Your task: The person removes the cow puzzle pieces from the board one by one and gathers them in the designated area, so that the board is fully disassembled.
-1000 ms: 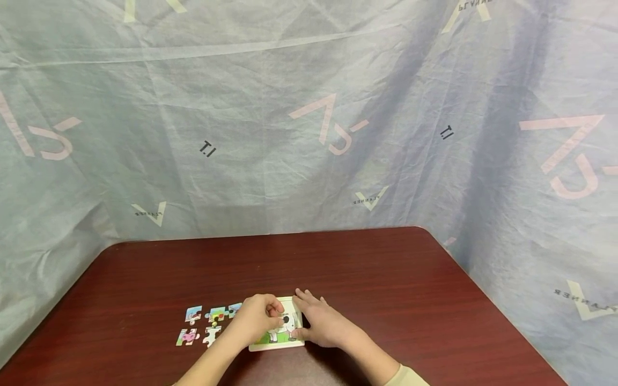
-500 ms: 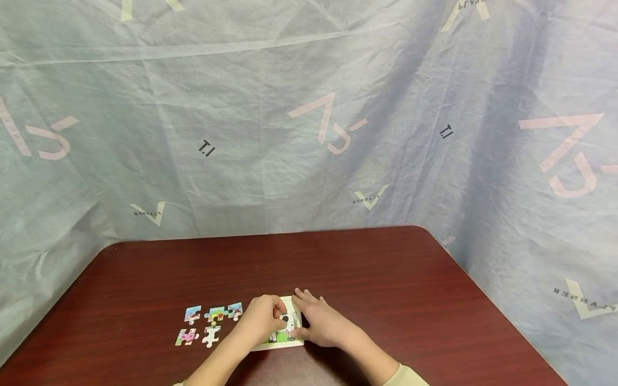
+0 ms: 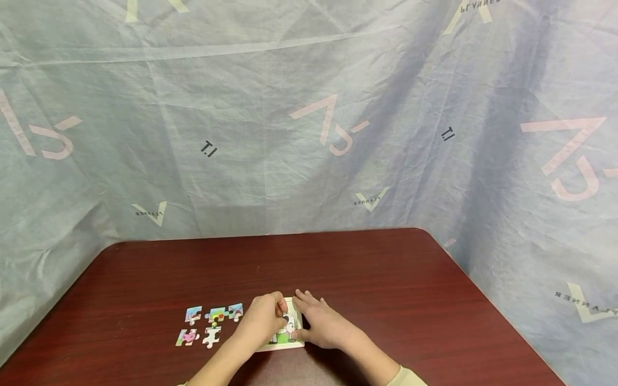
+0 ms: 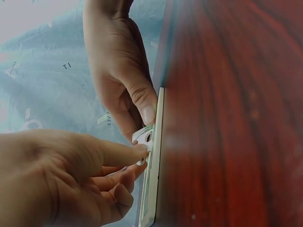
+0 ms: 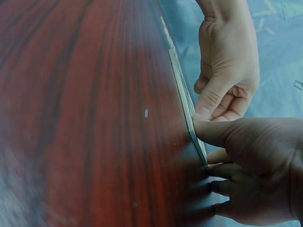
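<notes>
Left hand (image 3: 263, 320) pinches one white, dark-spotted jigsaw piece (image 4: 141, 138) over one cream rectangular tray (image 3: 285, 347). Right hand (image 3: 322, 323): fingers spread, thumb on tray's right rim. Five loose multicoloured jigsaw pieces (image 3: 215, 315) left, on dark-red wood-grain table (image 3: 367, 268).

"What's the backdrop?"
"From my station I see a creased grey sheet (image 3: 265, 96) printed with pink and pale-yellow marks."
"And before it?"
"I've got a dark-red table (image 3: 357, 262), far corners rounded."
</notes>
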The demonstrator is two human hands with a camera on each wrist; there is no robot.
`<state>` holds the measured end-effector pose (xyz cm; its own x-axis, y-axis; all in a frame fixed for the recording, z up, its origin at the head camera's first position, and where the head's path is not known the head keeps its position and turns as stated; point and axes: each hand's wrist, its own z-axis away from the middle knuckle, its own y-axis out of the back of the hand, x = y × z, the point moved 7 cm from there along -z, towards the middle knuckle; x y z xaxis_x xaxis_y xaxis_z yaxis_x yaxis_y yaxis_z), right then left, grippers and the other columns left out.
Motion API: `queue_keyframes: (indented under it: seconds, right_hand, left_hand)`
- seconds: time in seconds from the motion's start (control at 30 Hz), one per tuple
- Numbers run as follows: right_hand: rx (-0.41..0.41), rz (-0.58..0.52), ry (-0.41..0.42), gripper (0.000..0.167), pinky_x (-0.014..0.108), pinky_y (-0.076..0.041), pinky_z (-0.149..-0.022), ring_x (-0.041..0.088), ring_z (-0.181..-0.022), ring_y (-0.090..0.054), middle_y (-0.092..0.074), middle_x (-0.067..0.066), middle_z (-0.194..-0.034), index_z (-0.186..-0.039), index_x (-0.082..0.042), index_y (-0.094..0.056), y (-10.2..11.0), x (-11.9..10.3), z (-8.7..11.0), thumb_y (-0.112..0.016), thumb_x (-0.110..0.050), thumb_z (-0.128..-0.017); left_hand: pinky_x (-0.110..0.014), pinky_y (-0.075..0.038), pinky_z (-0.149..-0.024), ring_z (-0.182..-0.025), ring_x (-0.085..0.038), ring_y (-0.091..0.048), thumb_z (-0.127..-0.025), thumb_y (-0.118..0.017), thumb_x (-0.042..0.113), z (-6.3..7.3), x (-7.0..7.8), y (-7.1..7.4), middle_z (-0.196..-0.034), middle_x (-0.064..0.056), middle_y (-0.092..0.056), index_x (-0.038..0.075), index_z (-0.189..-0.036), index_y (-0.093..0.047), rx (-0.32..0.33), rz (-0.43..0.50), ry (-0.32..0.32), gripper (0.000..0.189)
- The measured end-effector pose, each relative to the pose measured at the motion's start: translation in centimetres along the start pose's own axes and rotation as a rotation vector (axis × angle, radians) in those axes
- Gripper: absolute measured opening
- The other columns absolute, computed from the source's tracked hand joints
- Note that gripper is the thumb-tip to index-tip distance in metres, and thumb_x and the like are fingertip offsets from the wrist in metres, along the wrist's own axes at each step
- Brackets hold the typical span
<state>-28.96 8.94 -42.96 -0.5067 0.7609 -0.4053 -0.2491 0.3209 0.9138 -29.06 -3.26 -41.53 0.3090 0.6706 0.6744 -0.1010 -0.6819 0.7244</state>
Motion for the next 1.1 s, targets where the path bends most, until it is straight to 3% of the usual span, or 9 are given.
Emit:
queue_keyframes:
  seconds: [0.37, 0.67, 1.1]
  right_hand:
    - [0.0, 0.008, -0.004, 0.075, 0.059, -0.028, -0.113, 0.037, -0.147, -0.029, -0.035, 0.017, -0.159, -0.149, 0.001, -0.044, -0.1, 0.0, -0.2, -0.077, -0.033, -0.091]
    - [0.006, 0.023, 0.002, 0.075, 0.059, -0.03, -0.112, 0.036, -0.147, -0.031, -0.036, 0.017, -0.159, -0.148, 0.001, -0.046, -0.2, -0.1, -0.3, -0.077, -0.034, -0.09]
    - [-0.016, -0.006, -0.015, 0.076, 0.058, -0.027, -0.114, 0.036, -0.148, -0.027, -0.033, 0.017, -0.16, -0.15, 0.001, -0.043, -0.1, 0.0, -0.2, -0.076, -0.035, -0.091]
  left_hand:
    - [-0.024, -0.041, -0.053, -0.06, -0.008, -0.047, -0.083, -0.075, -0.007, 0.1, -0.4, 0.4, -0.067, 0.003, -0.051, 0.009, -0.079, -0.058, 0.048, 0.079, -0.047, 0.023]
    - [-0.026, -0.041, -0.055, -0.062, -0.013, -0.049, -0.087, -0.073, -0.005, 0.4, -0.8, 1.5, -0.07, 0.001, -0.052, 0.009, -0.083, -0.059, 0.068, 0.112, 0.038, 0.02]
    - [-0.028, -0.043, -0.056, -0.062, -0.015, -0.051, -0.09, -0.071, -0.004, 1.7, -3.3, 3.5, -0.072, -0.002, -0.053, 0.005, -0.087, -0.06, 0.089, 0.124, 0.098, 0.014]
